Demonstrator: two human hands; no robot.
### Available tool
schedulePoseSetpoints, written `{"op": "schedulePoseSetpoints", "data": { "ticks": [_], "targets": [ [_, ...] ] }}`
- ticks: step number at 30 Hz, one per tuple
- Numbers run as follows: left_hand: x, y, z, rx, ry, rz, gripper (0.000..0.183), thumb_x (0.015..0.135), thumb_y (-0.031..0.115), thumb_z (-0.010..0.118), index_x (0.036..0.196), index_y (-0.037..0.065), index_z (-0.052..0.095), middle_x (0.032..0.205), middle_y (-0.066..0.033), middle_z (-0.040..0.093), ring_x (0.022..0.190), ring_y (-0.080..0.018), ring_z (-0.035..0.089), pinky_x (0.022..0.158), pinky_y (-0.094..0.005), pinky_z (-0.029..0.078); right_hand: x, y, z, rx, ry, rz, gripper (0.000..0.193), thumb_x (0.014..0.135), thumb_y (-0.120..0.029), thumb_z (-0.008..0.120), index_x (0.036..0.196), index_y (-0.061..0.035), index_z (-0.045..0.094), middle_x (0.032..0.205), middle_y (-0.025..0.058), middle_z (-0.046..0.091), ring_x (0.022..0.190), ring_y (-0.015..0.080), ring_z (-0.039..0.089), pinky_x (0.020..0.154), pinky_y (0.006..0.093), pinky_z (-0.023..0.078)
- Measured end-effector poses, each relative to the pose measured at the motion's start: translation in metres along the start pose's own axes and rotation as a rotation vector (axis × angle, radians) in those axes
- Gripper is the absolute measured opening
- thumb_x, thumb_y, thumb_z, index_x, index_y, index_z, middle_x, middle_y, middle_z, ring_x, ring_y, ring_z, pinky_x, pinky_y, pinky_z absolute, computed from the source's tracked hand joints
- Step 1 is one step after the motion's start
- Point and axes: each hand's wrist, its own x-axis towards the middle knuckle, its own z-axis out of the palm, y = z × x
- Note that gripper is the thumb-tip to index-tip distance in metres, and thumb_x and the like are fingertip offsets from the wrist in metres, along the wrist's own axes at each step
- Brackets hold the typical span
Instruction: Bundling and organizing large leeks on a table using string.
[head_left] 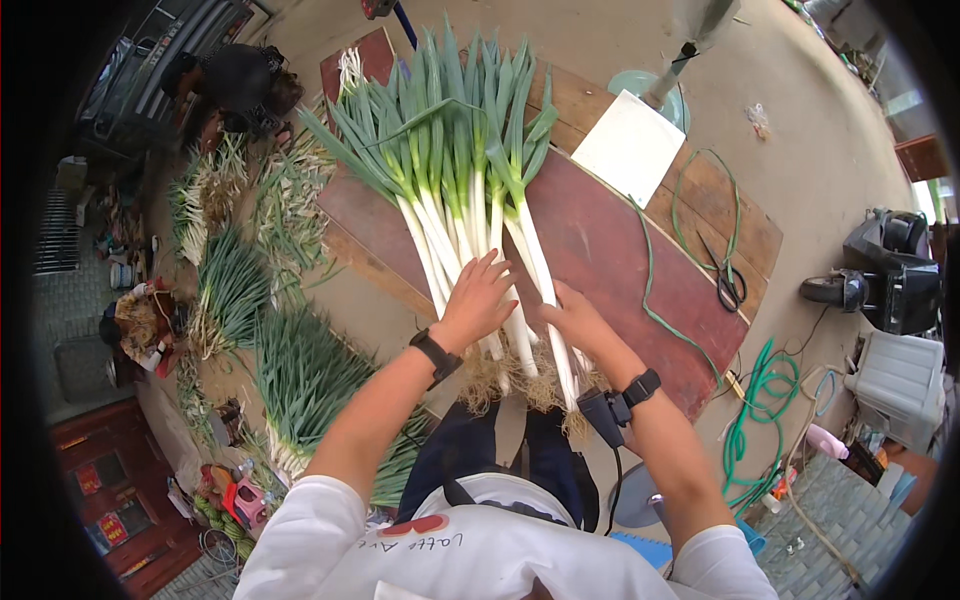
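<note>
I looked down on an outdoor concrete yard with a long table of dark red and brown wooden planks (620, 250) running diagonally through the middle of the frame. On it lay the bundle of long green-topped, white-stalked leeks (470, 190), leaves fanned toward the top of the frame and pale tangled roots hanging over the table's near edge at centre. My left hand (478, 298) lay flat on the white stalks with its fingers spread wide, pressing rather than gripping; my right hand (572, 315), just beside it, had its fingers curved loosely around the outermost stalk on the right, though I could not tell how firmly. The stalks looked gathered and roughly lined up at the root end, but I saw no tie around them, so I judged the bundle assembled and not yet bound. A thin green cord (690, 230) trailed across the boards to the right, near a pair of black-handled scissors (728, 285) and a white square sheet (630, 148). At the left of the frame, more heaps of loose green leeks (300, 370) lay on the ground, apparently unsorted.
</note>
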Motion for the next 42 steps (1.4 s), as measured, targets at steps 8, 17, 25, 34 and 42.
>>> {"op": "schedulePoseSetpoints", "data": {
  "ticks": [8,17,25,34,42],
  "targets": [
    [0.024,-0.036,-0.004,0.456,-0.116,0.105,0.017,0.074,0.021,0.062,0.085,0.008,0.066,0.113,-0.005,0.057,0.126,-0.0247,0.037,0.107,-0.0518,0.02,-0.018,-0.036,-0.015,-0.094,0.02,-0.038,0.047,0.084,-0.013,0.05,0.129,-0.0016,0.043,0.086,0.0018,0.051,0.074,0.0095,0.048,0.07,0.0258,0.042],
    [-0.002,-0.058,0.009,0.206,-0.105,0.031,0.028,0.077,0.016,0.06,0.103,0.006,0.058,0.135,-0.0043,0.041,0.127,-0.0289,0.035,0.103,-0.0533,0.026,-0.025,0.023,-0.024,-0.68,0.317,-0.447,0.031,0.08,-0.01,0.057,0.108,0.0009,0.053,0.101,0.0086,0.06,0.077,0.0174,0.06,0.076,0.0312,0.048],
    [0.011,-0.03,0.008,0.239,-0.154,-0.062,0.044,0.077,0.021,0.065,0.118,0.013,0.054,0.141,-0.0046,0.034,0.131,-0.0347,0.028,0.104,-0.06,0.02,-0.103,-0.053,-0.05,0.273,0.271,-0.014,0.029,0.087,-0.008,0.048,0.115,-0.0018,0.044,0.078,0.0007,0.054,0.051,0.002,0.043,0.045,0.0164,0.036],
    [0.092,0.12,-0.077,-1.484,-0.364,-0.149,0.055,0.094,0.036,0.046,0.137,0.005,0.031,0.134,-0.0149,0.043,0.123,-0.0244,0.042,0.102,-0.0369,0.034,-0.202,-0.073,-0.044,0.379,0.582,-0.179,0.042,0.089,-0.012,0.049,0.128,-0.0019,0.038,0.083,0.0024,0.052,0.054,0.002,0.041,0.046,0.0152,0.034],
    [0.093,0.129,-0.005,-1.251,-0.614,-0.297,0.056,0.094,0.036,0.046,0.138,0.005,0.03,0.132,-0.0147,0.045,0.123,-0.024,0.043,0.101,-0.0353,0.035,-0.088,0.034,-0.042,0.478,0.787,-0.291,0.045,0.091,-0.012,0.05,0.133,-0.007,0.036,0.081,-0.0022,0.049,0.063,0.0041,0.044,0.053,0.0196,0.039]
  ]
}}
